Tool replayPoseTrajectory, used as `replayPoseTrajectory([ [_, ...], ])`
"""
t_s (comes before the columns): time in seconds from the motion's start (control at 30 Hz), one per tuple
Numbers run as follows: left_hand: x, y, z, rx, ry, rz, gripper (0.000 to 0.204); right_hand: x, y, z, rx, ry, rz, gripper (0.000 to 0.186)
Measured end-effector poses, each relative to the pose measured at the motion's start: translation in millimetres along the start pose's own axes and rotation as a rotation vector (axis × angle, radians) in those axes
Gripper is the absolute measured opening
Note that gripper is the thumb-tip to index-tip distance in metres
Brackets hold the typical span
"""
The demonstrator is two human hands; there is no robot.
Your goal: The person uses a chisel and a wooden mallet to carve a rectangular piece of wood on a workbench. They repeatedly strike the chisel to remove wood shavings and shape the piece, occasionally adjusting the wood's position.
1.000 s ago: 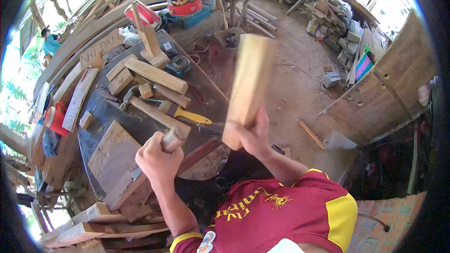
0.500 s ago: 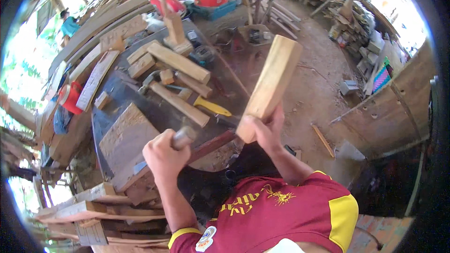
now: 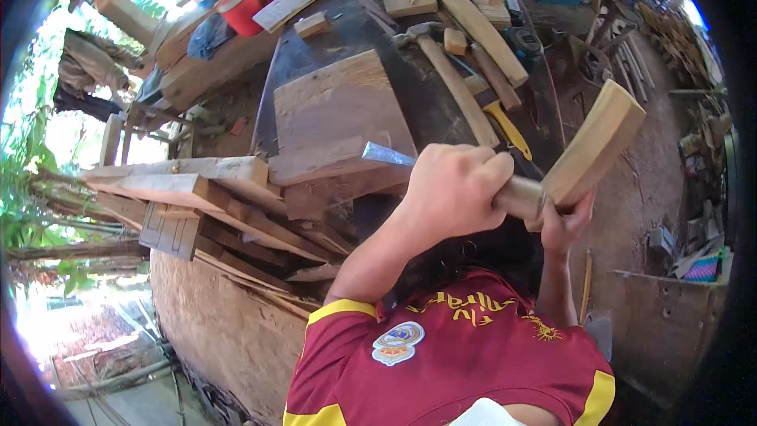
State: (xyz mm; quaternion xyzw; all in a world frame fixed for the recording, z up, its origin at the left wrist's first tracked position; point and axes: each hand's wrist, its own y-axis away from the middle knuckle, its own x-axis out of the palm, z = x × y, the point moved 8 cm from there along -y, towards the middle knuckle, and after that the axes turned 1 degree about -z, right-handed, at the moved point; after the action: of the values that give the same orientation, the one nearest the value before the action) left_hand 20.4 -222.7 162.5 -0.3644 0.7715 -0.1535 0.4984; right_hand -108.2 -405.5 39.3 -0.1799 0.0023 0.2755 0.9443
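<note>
My left hand (image 3: pixel 459 189) is closed around a chisel. The chisel's flat metal blade (image 3: pixel 388 155) points left, and its round wooden handle (image 3: pixel 520 197) sticks out on the right of the fist. My right hand (image 3: pixel 569 225) grips the lower end of a squared block of light wood (image 3: pixel 595 142), which slants up to the right. The handle's end appears right beside the block's lower end; I cannot tell whether they touch. Both hands are in front of my chest, near the dark workbench (image 3: pixel 323 47).
On the bench lie a wide board (image 3: pixel 339 114), a hammer (image 3: pixel 453 83), a yellow-handled brush (image 3: pixel 509 130) and several wood pieces. A red jug (image 3: pixel 241 10) stands at the far left. Stacked planks (image 3: pixel 197 189) jut out at my left. Scrap wood lines the right side.
The view has swung left, so the bench appears farther up and to the right. My left hand with the chisel has come closer to the block in my right hand.
</note>
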Motion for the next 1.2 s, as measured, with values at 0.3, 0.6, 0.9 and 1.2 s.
replayPoseTrajectory([
  [0.3,-8.5,-7.5,29.6,-0.166,-0.024,-0.173,0.022,-8.3,-12.2,-0.1,-0.088,-0.056,0.01,0.066],
  [0.6,-30.2,-11.2,37.8,-0.199,0.018,-0.325,0.019,-24.2,-49.7,27.7,-0.236,-0.046,-0.073,0.064],
  [0.9,-33.0,-12.0,38.6,-0.21,0.069,-0.357,0.02,-32.8,-60.7,57.8,-0.137,-0.54,-0.636,0.066],
  [1.2,-26.4,-14.1,45.6,-0.259,0.013,-0.301,0.022,-0.9,-55.0,46.5,-0.222,0.11,-0.121,0.061],
])
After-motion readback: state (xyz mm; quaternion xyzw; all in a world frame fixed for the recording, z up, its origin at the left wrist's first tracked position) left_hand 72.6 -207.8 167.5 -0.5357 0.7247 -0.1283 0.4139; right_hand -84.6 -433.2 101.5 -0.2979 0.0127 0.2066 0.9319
